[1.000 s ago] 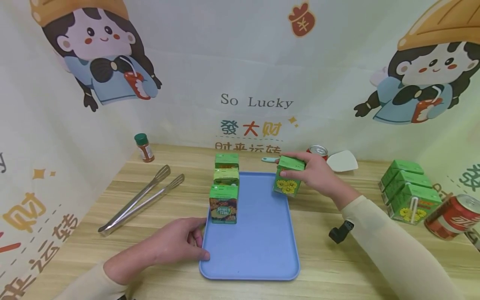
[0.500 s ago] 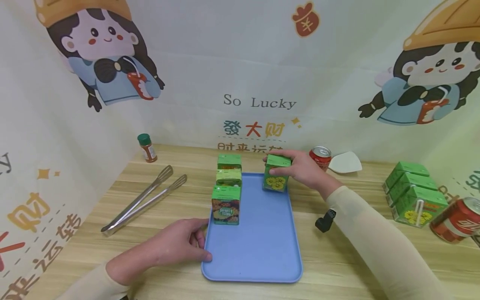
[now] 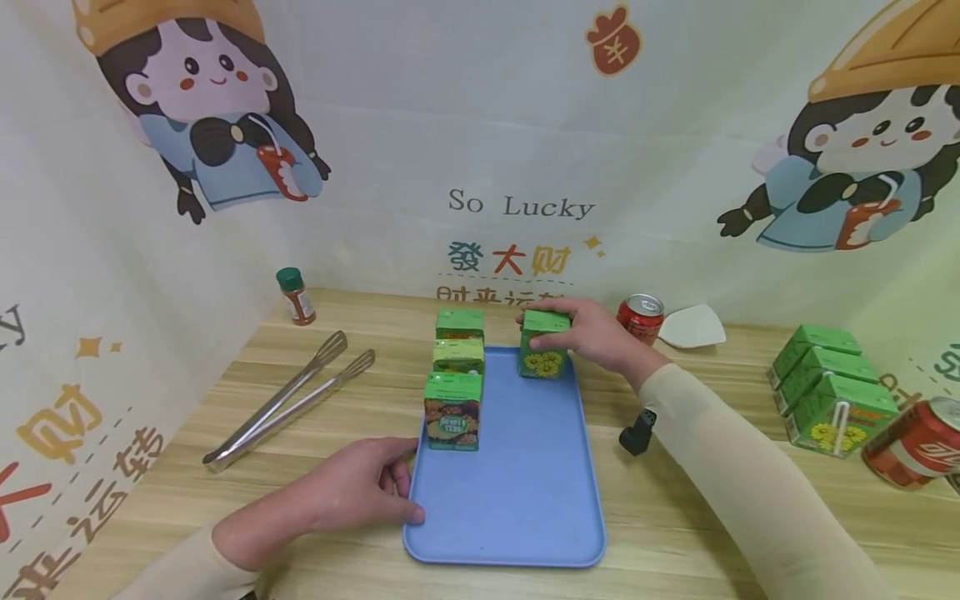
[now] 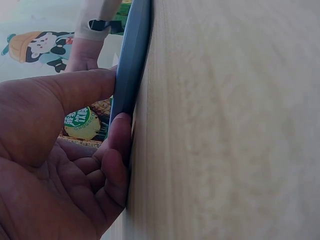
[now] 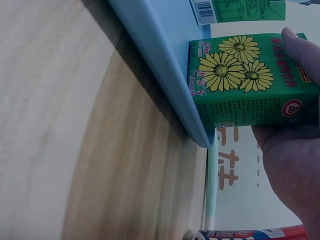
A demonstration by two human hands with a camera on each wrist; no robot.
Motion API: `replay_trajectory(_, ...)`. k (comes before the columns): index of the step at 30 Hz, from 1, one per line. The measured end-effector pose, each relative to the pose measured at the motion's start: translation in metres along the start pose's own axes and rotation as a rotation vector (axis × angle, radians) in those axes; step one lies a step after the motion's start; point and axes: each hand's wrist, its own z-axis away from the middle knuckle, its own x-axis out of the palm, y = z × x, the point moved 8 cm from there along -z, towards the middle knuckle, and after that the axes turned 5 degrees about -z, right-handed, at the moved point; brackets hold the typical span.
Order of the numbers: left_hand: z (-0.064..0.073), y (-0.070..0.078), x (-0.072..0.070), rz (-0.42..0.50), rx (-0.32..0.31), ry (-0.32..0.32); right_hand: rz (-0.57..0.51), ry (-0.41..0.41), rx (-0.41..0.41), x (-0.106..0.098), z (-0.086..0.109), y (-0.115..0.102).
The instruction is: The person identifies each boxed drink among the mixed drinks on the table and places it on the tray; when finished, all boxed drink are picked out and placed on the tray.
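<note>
- The right hand (image 3: 596, 332) grasps the flower carton (image 3: 543, 364) near its top, with the thumb on the flower face and the other fingers mostly hidden behind it.
- The flower carton is at the far right corner of the tray (image 3: 517, 492), with its base at the tray floor.
- It is upright, its long axis vertical; the yellow-flower face points toward the person and the green top faces up.
- The left hand (image 3: 363, 483) pinches the tray's left rim, thumb on top and curled fingers against its outer side and underside.
- The tray's long axis runs away from the person across the worktop (image 3: 660, 533).
- Along the tray's left side, three cartons form a row leading away from the person; the front carton (image 3: 452, 412) is upright with its brown picture face toward the person, well apart from the flower carton.
- Left of the tray, the tongs (image 3: 292, 392) lie diagonally, slotted heads pointing away and to the right.
- At the right, another three-carton row (image 3: 832, 392) stands near a large red can (image 3: 907, 442), its front flower face also toward the person.
</note>
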Motion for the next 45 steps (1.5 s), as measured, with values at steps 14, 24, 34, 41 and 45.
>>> replay_trajectory(14,-0.002,0.001,0.001,0.000,0.008,-0.002,-0.077,-0.057,-0.015,0.000,-0.006,-0.001)
replay_trajectory(24,-0.003,-0.001,0.001,0.004,0.016,-0.001,-0.043,-0.035,-0.018,-0.002,-0.005,-0.002)
replay_trajectory(34,-0.004,-0.001,0.001,-0.001,0.017,0.004,-0.061,0.015,-0.055,-0.003,0.007,-0.002)
replay_trajectory(41,-0.003,-0.001,0.001,-0.003,0.016,0.005,-0.088,0.054,-0.074,-0.010,0.024,0.000)
replay_trajectory(45,-0.002,0.000,0.000,-0.007,0.026,0.008,-0.105,0.075,-0.090,-0.016,0.035,0.001)
